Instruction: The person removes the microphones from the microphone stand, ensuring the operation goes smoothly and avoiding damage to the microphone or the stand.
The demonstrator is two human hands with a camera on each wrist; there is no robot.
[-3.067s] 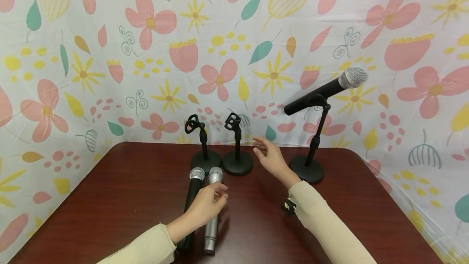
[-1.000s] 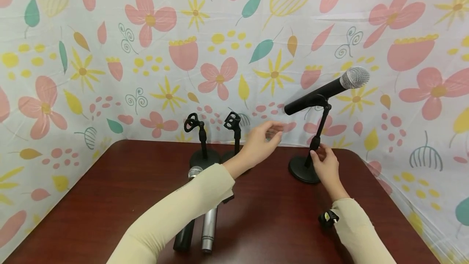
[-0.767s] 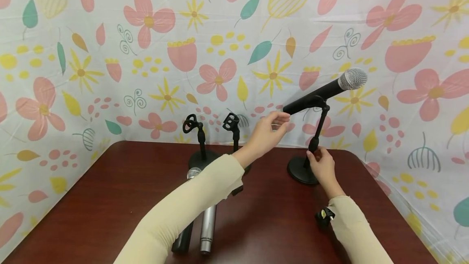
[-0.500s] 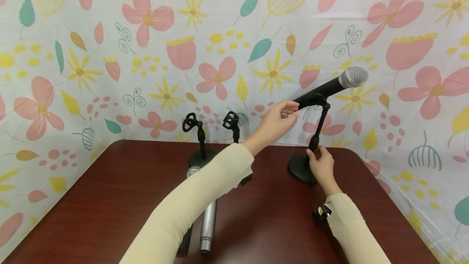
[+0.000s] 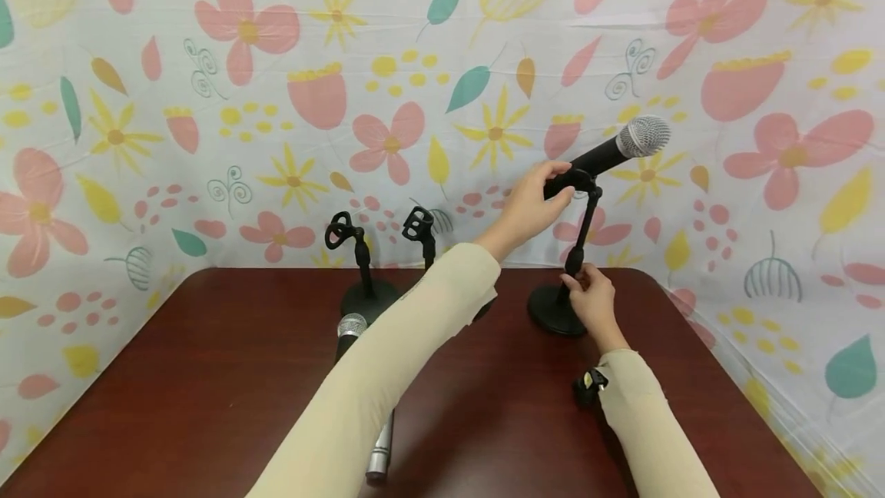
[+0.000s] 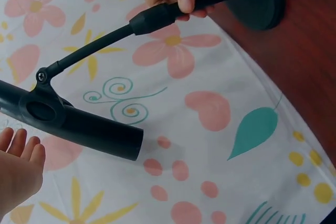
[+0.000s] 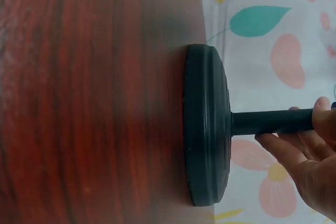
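A black microphone [image 5: 601, 158] with a silver mesh head lies tilted in the clip of a black desktop microphone stand [image 5: 586, 225] at the right. My right hand [image 5: 594, 302] pinches the stand's stem low down, between thumb and fingers. In the right wrist view, the round stand base [image 7: 207, 124] sits flat on the table. My left hand [image 5: 532, 202] is at the microphone's lower end, thumb spread from the fingers. From the left wrist, its fingers [image 6: 21, 148] look relaxed beside the microphone's handle [image 6: 100, 135], not curled round it.
Two more stands, one with an empty clip [image 5: 342, 230] and another clip [image 5: 418, 225], stand at the back left. A black microphone [image 5: 348, 336] and a silver microphone [image 5: 379, 456] lie on the brown table [image 5: 207, 375], partly behind the left sleeve. A flowered cloth [image 5: 415, 21] hangs behind.
My left hand has moved right and up from over the lying microphones to the mounted one. The right hand has moved right and taken hold of the stand's stem.
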